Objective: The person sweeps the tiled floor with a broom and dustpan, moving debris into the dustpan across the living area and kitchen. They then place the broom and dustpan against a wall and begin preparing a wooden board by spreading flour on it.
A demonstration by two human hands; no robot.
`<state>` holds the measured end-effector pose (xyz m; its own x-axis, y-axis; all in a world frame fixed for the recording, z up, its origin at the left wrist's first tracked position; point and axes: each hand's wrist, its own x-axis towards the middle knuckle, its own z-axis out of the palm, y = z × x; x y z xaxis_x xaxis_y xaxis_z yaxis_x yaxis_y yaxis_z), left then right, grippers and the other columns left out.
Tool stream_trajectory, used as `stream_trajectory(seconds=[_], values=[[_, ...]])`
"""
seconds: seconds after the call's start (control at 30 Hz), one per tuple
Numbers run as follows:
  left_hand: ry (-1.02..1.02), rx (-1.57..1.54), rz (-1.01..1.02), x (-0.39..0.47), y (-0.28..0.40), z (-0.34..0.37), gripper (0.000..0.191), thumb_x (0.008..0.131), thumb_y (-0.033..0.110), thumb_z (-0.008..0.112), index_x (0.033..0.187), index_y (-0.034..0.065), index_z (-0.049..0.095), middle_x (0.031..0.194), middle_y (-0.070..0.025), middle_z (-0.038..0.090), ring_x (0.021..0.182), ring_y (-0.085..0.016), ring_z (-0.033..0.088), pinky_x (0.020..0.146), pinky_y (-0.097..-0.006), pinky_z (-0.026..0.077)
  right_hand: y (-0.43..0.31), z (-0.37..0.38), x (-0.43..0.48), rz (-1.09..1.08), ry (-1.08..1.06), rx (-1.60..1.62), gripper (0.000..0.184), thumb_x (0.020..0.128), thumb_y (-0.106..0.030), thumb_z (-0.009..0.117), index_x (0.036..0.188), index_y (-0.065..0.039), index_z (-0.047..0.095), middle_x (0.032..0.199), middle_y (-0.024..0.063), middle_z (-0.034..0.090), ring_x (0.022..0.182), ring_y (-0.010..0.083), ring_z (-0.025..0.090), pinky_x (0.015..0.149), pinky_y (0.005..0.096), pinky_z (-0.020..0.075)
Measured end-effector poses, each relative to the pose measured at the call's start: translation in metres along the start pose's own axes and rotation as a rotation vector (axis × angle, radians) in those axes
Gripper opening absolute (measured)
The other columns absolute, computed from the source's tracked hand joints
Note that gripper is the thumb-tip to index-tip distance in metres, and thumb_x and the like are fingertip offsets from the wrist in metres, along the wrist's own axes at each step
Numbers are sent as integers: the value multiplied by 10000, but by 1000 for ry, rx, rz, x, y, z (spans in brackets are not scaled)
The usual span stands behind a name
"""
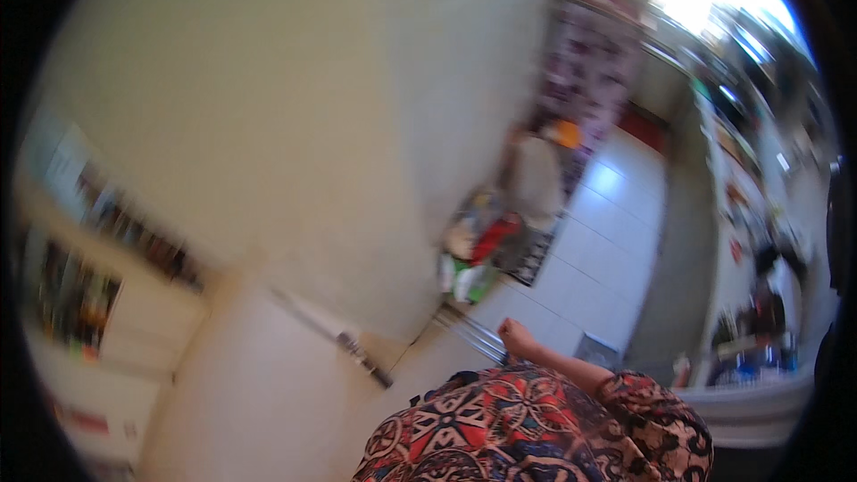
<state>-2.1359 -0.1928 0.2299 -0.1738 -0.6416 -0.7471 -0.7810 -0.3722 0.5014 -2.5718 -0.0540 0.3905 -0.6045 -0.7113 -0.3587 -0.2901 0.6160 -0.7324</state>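
Note:
My right hand point(514, 336) is at the lower middle, its fingers curled in, with no object visible in it. The bare forearm reaches out of a patterned red, black and beige sleeve point(659, 408). Just left of the hand, shiny metal bars point(472, 338) lie low near the floor; whether the hand touches them cannot be told. My left hand is out of view. White floor tiles point(602, 241) spread beyond the right hand.
Filled bags point(482, 241) stand along the wall beside a tall pink and purple patterned covering point(589, 60). At right, a long counter point(730, 281) holds blurred kitchen things. Crowded shelves point(73, 294) are at far left. A dark floor plate point(596, 351) lies near the counter's base.

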Motion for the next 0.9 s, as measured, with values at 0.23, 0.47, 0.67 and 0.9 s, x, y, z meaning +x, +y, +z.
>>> stream_trajectory(seconds=[0.23, 0.47, 0.67, 0.9], values=[[-216, 313, 148, 39, 152, 80, 402, 862, 355, 610, 1135, 61, 643, 971, -126, 680, 863, -268, 644, 784, -384, 511, 84, -106, -60, 456, 103, 383, 359, 893, -314, 590, 717, -7, 650, 705, 149, 667, 668, 289, 663, 670, 401, 520], [-362, 493, 249, 52, 256, 184, 398, 866, 347, 608, 1136, 57, 640, 964, -123, 679, 851, -258, 645, 772, -375, 512, 162, -169, -78, 241, 665, 396, 255, 861, -236, 654, 752, -10, 609, 616, 121, 619, 575, 254, 629, 567, 421, 497], [-475, 622, 317, 62, 330, 270, 394, 868, 340, 606, 1138, 54, 637, 958, -121, 678, 841, -250, 645, 762, -368, 512, 180, -222, -102, 665, 524, 670, 343, 876, -339, 644, 745, -23, 609, 590, 40, 596, 478, 106, 552, 447, 276, 444], [-625, 764, 378, 88, 422, 389, 390, 872, 332, 604, 1140, 50, 634, 951, -119, 677, 830, -240, 646, 750, -360, 513, 236, -227, -81, 694, 468, 397, 362, 844, -392, 663, 827, -31, 631, 714, 70, 659, 663, 232, 637, 661, 363, 494]])
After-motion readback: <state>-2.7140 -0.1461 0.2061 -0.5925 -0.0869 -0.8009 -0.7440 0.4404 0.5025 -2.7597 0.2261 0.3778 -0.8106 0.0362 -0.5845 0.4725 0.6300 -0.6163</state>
